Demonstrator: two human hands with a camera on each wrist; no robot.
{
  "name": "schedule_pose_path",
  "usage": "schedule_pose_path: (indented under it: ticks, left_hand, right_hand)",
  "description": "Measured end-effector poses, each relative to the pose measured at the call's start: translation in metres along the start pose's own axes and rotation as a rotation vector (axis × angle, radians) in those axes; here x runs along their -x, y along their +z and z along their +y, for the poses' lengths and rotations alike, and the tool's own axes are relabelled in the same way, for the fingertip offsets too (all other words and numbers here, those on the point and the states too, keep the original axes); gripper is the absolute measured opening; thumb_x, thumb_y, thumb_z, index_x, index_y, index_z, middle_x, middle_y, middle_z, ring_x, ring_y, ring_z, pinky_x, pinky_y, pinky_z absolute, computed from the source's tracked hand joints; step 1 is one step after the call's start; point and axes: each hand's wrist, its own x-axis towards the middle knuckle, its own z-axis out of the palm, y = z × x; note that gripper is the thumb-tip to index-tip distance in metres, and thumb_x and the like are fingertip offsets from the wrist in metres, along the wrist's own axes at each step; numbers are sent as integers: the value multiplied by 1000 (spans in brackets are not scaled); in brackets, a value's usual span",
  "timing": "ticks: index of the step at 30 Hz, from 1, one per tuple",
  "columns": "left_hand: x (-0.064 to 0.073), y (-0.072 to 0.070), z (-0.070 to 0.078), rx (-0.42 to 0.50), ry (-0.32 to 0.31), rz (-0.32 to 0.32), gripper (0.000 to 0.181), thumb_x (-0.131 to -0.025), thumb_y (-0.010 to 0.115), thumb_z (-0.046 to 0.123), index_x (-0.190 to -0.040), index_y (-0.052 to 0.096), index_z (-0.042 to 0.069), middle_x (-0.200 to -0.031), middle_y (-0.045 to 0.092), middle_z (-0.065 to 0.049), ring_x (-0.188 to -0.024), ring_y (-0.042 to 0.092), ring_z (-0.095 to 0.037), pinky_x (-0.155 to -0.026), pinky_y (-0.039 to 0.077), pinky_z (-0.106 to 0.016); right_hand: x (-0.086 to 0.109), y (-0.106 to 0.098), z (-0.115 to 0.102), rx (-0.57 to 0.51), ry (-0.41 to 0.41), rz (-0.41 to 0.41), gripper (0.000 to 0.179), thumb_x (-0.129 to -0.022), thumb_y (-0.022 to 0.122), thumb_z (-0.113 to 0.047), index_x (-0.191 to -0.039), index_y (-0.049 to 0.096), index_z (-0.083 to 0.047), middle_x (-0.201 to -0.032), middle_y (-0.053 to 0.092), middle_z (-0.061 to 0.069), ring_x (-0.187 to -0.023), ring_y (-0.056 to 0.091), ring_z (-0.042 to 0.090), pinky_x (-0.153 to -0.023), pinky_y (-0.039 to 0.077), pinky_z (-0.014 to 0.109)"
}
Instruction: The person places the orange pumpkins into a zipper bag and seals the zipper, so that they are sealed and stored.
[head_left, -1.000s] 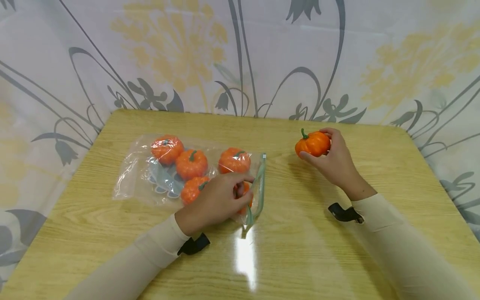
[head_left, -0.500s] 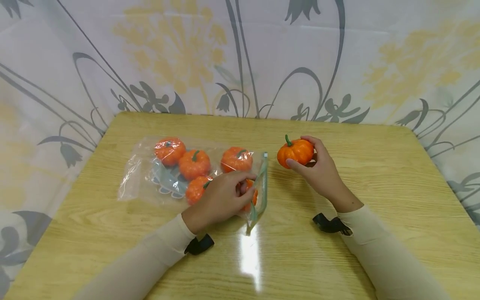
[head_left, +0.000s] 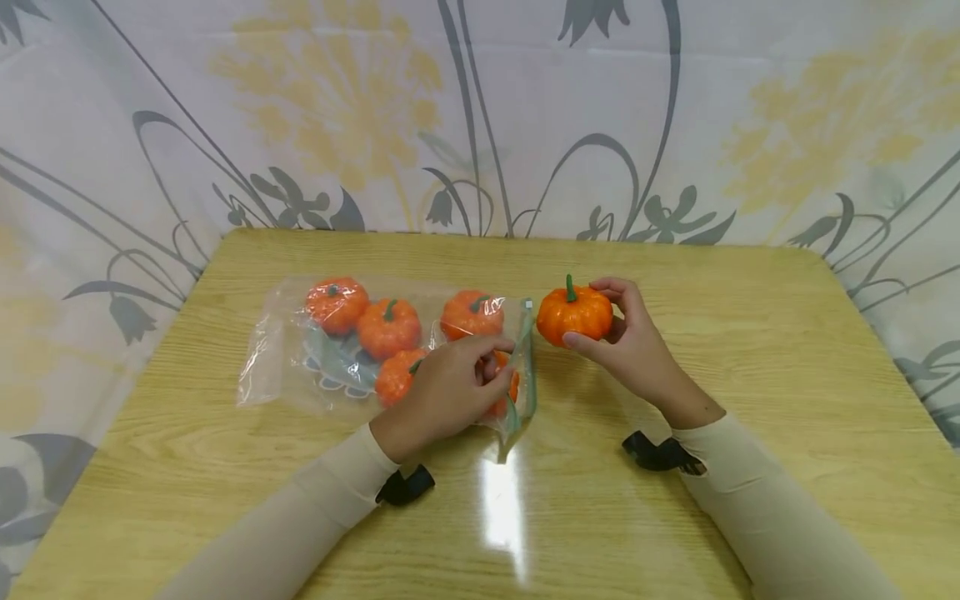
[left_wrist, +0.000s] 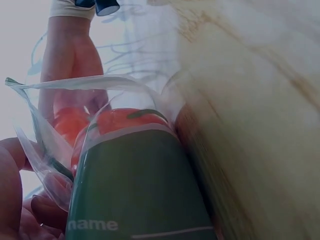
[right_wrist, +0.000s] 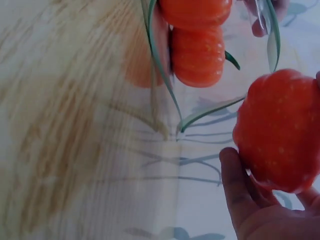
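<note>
A clear zip bag (head_left: 270, 367) with a green-edged mouth lies on its side, holding several small orange pumpkins (head_left: 390, 329). My left hand (head_left: 446, 383) pinches the mouth's edge between thumb and finger; in the left wrist view the mouth gapes, and a green printed panel (left_wrist: 135, 185) shows on the bag. Just right of the mouth, my right hand (head_left: 637, 354) grips another orange pumpkin (head_left: 573, 318), its green stem pointing up. The right wrist view has this pumpkin (right_wrist: 280, 130) off the table, outside the bag. My left hand partly hides the pumpkin nearest the mouth.
The wooden table (head_left: 712, 333) extends on both sides of the bag. A floral curtain or cloth (head_left: 525, 108) hangs behind its far edge. Each wrist wears a black camera strap (head_left: 660, 454).
My right hand has carried its pumpkin leftward and slightly nearer to me, up to the bag's mouth. My left hand keeps its pinch on the bag's edge, almost unmoved.
</note>
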Motion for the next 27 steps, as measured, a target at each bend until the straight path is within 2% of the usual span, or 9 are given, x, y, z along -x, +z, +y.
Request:
schedule_pose_path:
  ticks: [10,15,20,27]
  left_hand:
    - [-1,-3,-3,59,19,37,26,-93,65,18,-117,70,8,-81,61,5,-68,53,-10,-60,46,-21]
    - [0,-6,0,78,40,30,28,-94,64,15,-120,70,5,-86,65,4,-67,52,-10,-59,46,-20]
    - [0,-10,4,101,65,40,28,-95,63,14,-120,70,4,-84,65,3,-64,51,-10,-55,44,-21]
    - [1,-8,4,89,56,10,28,-94,64,15,-120,69,6,-83,66,5,-64,53,-8,-55,46,-20]
  right_hand:
    - [-1,-2,9,65,-4,-95,66,-89,74,-12,-141,33,-7,-142,43,13,-123,54,33,-91,51,16]
    - [0,-2,12,76,-16,-164,69,-87,75,-7,-140,32,-4,-142,41,15,-127,51,34,-95,47,13]
    - [-1,-3,14,48,-37,-222,67,-85,76,-3,-138,35,-3,-138,38,16,-127,53,38,-95,49,17]
    - [0,-7,21,55,-40,-345,67,-84,78,-4,-137,37,-5,-142,39,12,-124,56,31,-96,52,23]
